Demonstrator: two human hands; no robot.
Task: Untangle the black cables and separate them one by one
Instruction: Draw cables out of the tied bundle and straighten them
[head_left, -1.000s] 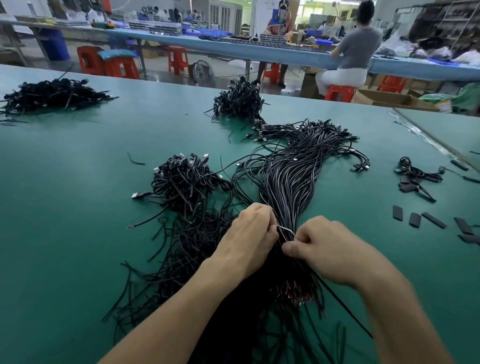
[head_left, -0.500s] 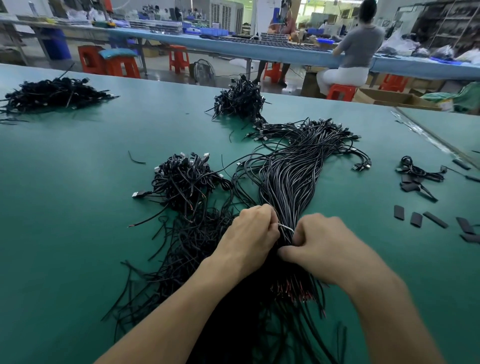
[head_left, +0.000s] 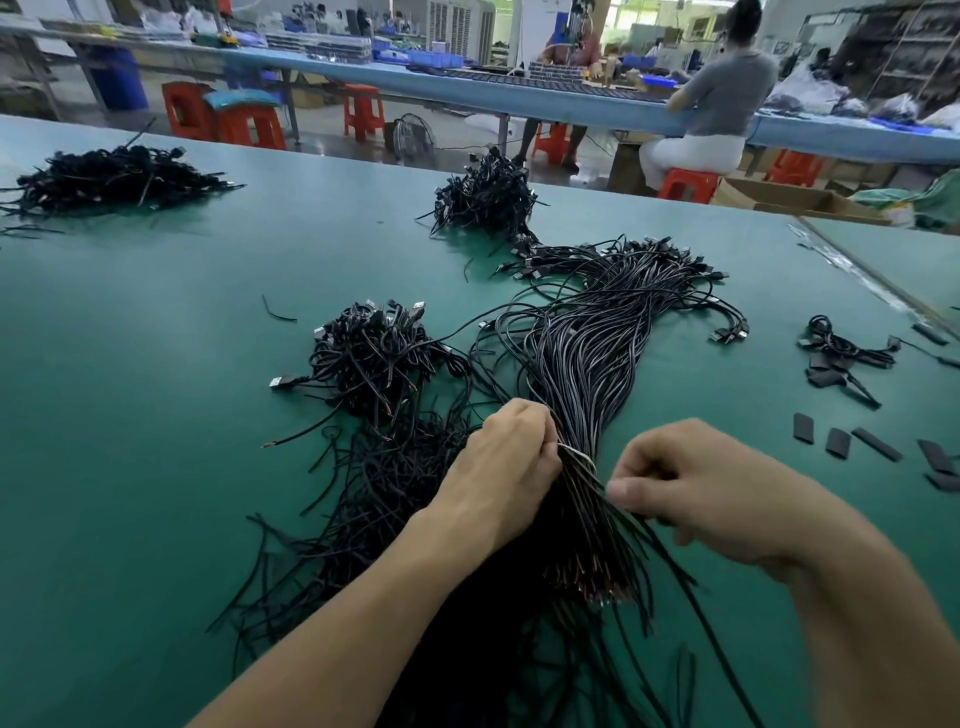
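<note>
**Both hands at the waist of the cable bundle**

A green table (head_left: 156, 441) fills most of the view. Behind it run a long blue bench (head_left: 467, 98), red stools (head_left: 249, 124) and a seated person (head_left: 717, 109) facing away.

The cable bundle (head_left: 587, 364), thick and black, lies down the middle of the table. Its plug ends fan out at the far side and its reddish bare ends point toward the camera. Touching its left side is a loose tangle (head_left: 395, 483) of black cables, which sprawls toward the near edge. Just beyond that sits a coiled heap (head_left: 374, 353) with silver plugs sticking out. Two more piles lie well apart from these, a far pile (head_left: 488, 197) near the back edge and a left pile (head_left: 114, 176) in the corner.

The left hand (head_left: 511, 467) grips the bundle at its narrowest point, fingers curled round the strands. The right hand (head_left: 711, 493) is just beside the bundle's right edge with its fingers curled in. Its thumb pinches a few single cables (head_left: 670, 556) that peel away toward the lower right, though blur hides the exact hold.

At the right a small knot of cable (head_left: 836, 348) lies near some short black sleeve pieces (head_left: 836, 441). A white tie (head_left: 576, 454) circles the bundle beside the left fingertips. A wire scrap (head_left: 278, 312) lies alone on the left.
</note>
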